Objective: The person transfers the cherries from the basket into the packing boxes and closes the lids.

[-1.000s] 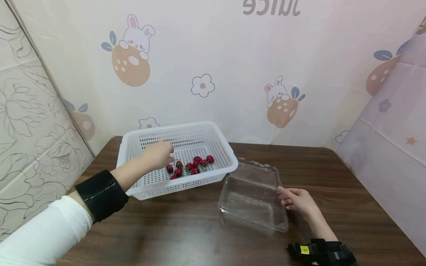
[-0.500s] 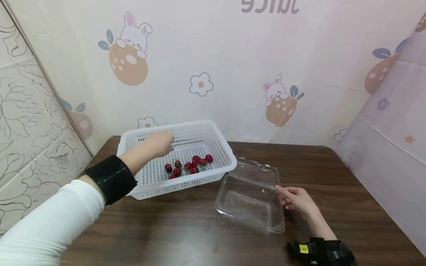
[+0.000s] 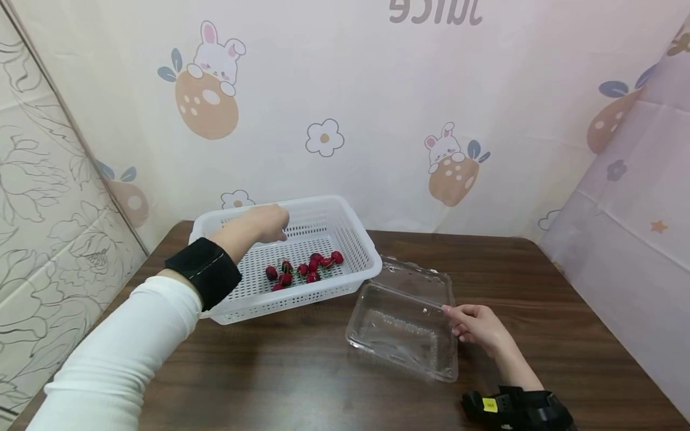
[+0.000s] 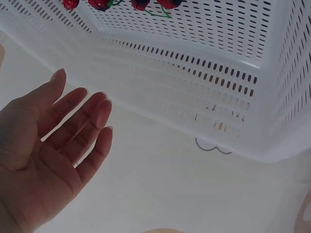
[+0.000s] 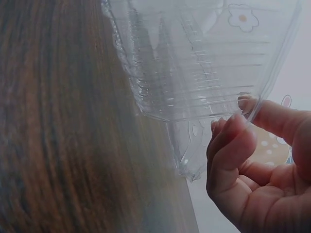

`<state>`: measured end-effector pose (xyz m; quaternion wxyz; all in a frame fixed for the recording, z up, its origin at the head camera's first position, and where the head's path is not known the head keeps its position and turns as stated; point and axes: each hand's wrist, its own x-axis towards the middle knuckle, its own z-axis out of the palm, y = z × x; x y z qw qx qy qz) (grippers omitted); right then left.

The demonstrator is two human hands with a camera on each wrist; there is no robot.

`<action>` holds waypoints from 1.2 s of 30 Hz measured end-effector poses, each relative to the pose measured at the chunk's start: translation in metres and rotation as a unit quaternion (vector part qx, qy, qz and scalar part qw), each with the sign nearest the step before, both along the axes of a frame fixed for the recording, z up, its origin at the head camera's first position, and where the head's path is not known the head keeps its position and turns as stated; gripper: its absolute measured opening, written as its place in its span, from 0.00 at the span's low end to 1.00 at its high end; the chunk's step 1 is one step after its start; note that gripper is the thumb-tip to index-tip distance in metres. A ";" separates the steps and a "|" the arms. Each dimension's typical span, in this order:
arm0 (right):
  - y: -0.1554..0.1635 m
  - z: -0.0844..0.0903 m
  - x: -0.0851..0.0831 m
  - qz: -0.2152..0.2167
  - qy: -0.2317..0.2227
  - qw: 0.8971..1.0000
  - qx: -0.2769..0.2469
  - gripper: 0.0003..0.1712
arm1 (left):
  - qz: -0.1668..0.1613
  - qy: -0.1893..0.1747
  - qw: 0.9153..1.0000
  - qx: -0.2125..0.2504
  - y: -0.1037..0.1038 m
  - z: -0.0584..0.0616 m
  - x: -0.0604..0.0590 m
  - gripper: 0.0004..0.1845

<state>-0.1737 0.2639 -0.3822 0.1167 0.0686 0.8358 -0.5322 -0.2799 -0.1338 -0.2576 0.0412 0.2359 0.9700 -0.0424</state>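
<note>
While the clear plastic box [image 3: 404, 320] lies open and empty on the counter [image 3: 302, 371], all the red fruit [image 3: 302, 269] sits in the white basket [image 3: 356, 239] just beside it, so the moving of fruit looks not yet begun. The left hand [image 3: 266, 221] hovers over the basket, fingers relaxed and holding nothing; the right hand [image 3: 477, 326] pinches the box's edge.
</note>
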 end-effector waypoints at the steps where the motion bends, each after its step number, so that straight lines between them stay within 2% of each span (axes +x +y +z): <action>1: 0.000 0.000 0.000 0.000 0.001 1.000 -0.001 0.23 | -0.001 -0.004 1.000 0.000 0.000 -0.001 -0.001 0.12; 8: 0.000 0.002 0.000 -0.001 0.007 1.000 -0.008 0.23 | 0.004 -0.031 1.000 0.001 -0.001 -0.011 -0.009 0.09; 17: 0.000 0.001 0.001 -0.007 0.013 1.000 -0.019 0.22 | 0.013 -0.091 0.996 0.004 0.001 -0.023 -0.016 0.06; 27: -0.002 -0.001 0.001 -0.016 0.016 0.999 -0.027 0.22 | 0.042 -0.126 0.991 0.009 0.008 -0.039 -0.013 0.06; 36: -0.002 0.000 0.001 -0.022 0.017 0.999 -0.021 0.22 | 0.071 -0.159 0.984 -0.025 0.013 -0.041 -0.009 0.09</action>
